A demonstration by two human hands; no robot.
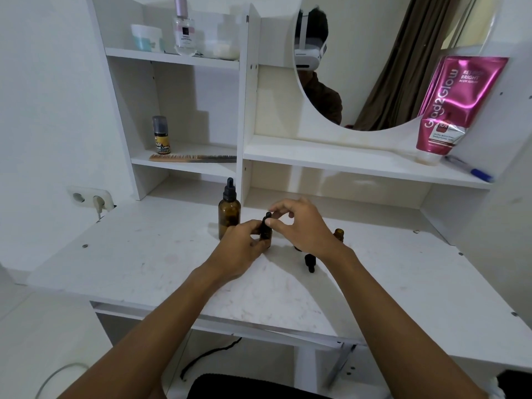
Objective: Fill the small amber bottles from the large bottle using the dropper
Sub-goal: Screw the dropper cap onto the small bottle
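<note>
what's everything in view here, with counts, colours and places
large amber glass dropper bottle: 1, black cap, desk, left of hands
small amber bottle: 1, black dropper top, between both hands
open small amber bottle: 1, behind right wrist
loose black dropper cap: 1, on desk
white desk: 1
pink tube: 1, right shelf
blue pen: 1, right shelf
comb: 1, brown, lower left shelf
small spray bottle: 1, dark, above comb
clear perfume bottle: 1, top shelf
white jar: 1, top shelf
round mirror: 1
left hand: holds bottle body
right hand: fingers at dropper top
</note>
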